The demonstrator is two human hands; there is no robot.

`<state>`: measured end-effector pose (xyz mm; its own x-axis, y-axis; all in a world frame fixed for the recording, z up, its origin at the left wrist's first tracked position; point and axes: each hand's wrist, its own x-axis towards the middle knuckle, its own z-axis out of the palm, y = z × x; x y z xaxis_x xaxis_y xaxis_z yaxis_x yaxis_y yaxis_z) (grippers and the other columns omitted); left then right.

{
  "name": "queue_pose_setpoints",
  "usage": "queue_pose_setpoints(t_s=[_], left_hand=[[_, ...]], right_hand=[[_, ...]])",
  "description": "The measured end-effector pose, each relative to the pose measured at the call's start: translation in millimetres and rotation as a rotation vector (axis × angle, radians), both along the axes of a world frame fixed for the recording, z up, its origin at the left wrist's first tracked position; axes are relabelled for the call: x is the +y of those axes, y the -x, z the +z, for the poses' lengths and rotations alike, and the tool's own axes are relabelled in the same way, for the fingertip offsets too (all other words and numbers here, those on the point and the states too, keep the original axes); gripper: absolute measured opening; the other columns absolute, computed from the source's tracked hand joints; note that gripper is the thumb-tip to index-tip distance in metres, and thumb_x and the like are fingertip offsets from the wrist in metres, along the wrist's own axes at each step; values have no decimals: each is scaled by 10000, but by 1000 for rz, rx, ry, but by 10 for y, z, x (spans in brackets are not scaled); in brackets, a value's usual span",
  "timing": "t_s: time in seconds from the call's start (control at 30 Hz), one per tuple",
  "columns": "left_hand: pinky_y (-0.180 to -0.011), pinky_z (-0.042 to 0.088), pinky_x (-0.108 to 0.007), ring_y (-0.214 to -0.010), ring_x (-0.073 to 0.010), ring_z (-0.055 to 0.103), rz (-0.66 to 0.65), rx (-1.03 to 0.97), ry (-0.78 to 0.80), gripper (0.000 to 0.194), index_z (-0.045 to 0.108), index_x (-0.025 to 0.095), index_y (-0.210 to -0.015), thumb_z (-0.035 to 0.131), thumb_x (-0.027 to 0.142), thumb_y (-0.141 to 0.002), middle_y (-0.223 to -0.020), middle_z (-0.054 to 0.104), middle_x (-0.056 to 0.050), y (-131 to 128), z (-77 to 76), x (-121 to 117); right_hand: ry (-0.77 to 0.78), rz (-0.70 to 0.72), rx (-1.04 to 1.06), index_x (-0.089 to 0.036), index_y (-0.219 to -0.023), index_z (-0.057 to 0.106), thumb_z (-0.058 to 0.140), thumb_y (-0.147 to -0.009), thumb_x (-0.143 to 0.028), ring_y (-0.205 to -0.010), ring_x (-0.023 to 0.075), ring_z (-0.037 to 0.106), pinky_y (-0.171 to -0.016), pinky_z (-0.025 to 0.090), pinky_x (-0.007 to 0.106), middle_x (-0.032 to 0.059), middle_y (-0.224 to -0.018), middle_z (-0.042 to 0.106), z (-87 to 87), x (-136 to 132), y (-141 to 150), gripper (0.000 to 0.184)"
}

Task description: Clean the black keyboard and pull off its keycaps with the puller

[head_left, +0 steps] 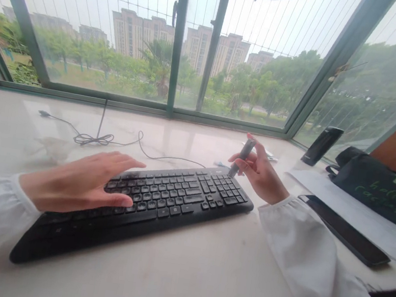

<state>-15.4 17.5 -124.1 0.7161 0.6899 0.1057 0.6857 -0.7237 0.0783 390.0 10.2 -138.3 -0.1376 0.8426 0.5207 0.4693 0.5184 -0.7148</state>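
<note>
A black keyboard (176, 195) lies slantwise across the pale windowsill counter, its near left corner closest to me. My left hand (85, 181) rests over the keyboard's left part, thumb and fingers stretched apart, covering some keys. At the far right end, my right hand (259, 170) is closed around a small dark grey brush (245, 151). The brush is tilted, with its lower end at the number pad's top keys; whether it touches them I cannot tell.
A thin cable (98, 139) lies coiled behind the keyboard. On the right are a black phone-like slab (345, 230), white paper (363, 213), a dark bag (374, 187) and an upright black object (323, 146). Window frames (175, 65) bound the counter's back.
</note>
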Motion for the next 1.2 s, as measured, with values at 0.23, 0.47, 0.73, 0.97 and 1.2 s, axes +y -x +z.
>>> queue_pose_setpoints(t_s=[0.23, 0.47, 0.73, 0.97, 1.2], left_hand=[[-1174, 291, -493, -1414, -358, 348, -10, 93, -14, 1066, 231, 244, -1567, 552, 809, -722, -1578, 325, -115, -223, -221, -232], [-1157, 303, -532, -1423, -392, 318, 19, 118, 96, 1168, 153, 282, -1580, 694, 720, -643, -1597, 270, -136, -287, -124, -228], [-1100, 369, -528, -1357, -396, 414, -11, 232, 132, 1141, 218, 288, -1562, 771, 505, -587, -1530, 356, -183, -393, 132, -275], [-1097, 382, -512, -1351, -406, 419, -64, 220, 138, 1155, 263, 275, -1544, 808, 392, -532, -1530, 398, -139, 39, 191, -304], [-1093, 390, -474, -1311, -308, 488, 115, 91, 194, 884, 384, 264, -1486, 699, 352, -665, -1485, 487, -34, 468, 403, -605]], right_hand=[[29, 70, -150, -175, -965, 641, 653, -836, -502, -842, 199, 651, -772, 561, 365, 71, -913, 679, 0, -39, 64, 351], [144, 111, -112, -197, -989, 603, 655, -840, -510, -769, 180, 656, -761, 565, 372, 32, -845, 661, -41, -7, -1, 351], [158, 83, 198, -233, -1066, 475, 628, -830, -613, -872, 212, 712, -794, 576, 403, 77, -946, 717, -96, 105, -37, 474], [164, 89, 131, -219, -1011, 472, 609, -825, -636, -717, 197, 716, -634, 570, 340, 84, -881, 737, -54, 82, -15, 478], [156, 306, 81, -226, -1018, 470, 579, -907, -503, -842, 210, 734, -707, 592, 346, 101, -976, 750, -23, -81, 202, 318]])
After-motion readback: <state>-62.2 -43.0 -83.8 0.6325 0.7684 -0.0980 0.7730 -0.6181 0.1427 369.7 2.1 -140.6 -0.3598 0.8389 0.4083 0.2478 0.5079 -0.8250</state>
